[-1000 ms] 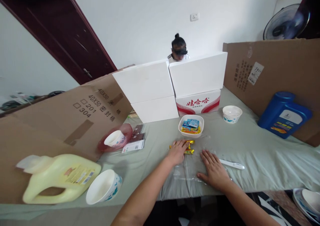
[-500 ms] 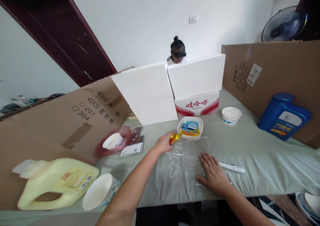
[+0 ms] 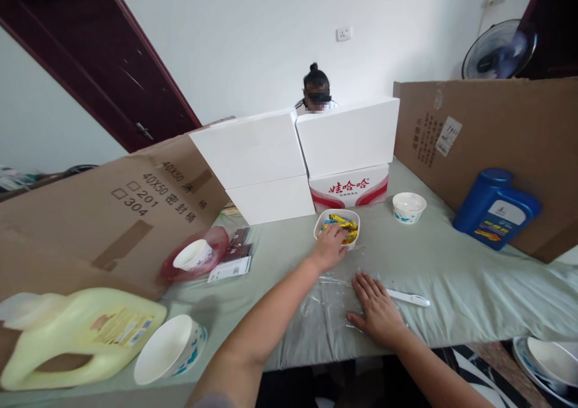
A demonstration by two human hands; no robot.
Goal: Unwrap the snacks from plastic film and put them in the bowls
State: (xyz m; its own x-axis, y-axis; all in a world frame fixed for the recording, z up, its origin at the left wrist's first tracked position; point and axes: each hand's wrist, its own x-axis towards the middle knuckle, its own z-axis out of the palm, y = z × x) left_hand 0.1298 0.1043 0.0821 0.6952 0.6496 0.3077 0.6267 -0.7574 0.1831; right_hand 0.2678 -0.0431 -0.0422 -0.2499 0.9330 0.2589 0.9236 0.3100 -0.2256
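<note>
My left hand (image 3: 330, 248) reaches over the near side of a small white bowl (image 3: 318, 226), its slightly spread fingers on the snack packets inside. Yellow-gold packets (image 3: 344, 221) lie on top there, with a bit of blue wrapping beside them; the fingers cover part of the contents. Flat on a clear plastic sheet (image 3: 327, 302) rests my right hand (image 3: 377, 309), fingers stretched out and holding nothing. Just right of it lies a slim white utensil (image 3: 410, 298), its far end partly hidden by the hand.
White boxes (image 3: 266, 200) form a wall behind the bowl, a person (image 3: 316, 86) beyond. Paper bowls (image 3: 409, 208) stand right and left. A blue bottle (image 3: 494, 209) leans right; a yellow jug (image 3: 85, 336) and a pink dish (image 3: 169, 266) are left. Cardboard panels (image 3: 478, 131) flank the table.
My left hand has moved right and forward to the bowl, and the yellow packet it held is now among those in the bowl. My right hand stays flat. The view has shifted slightly.
</note>
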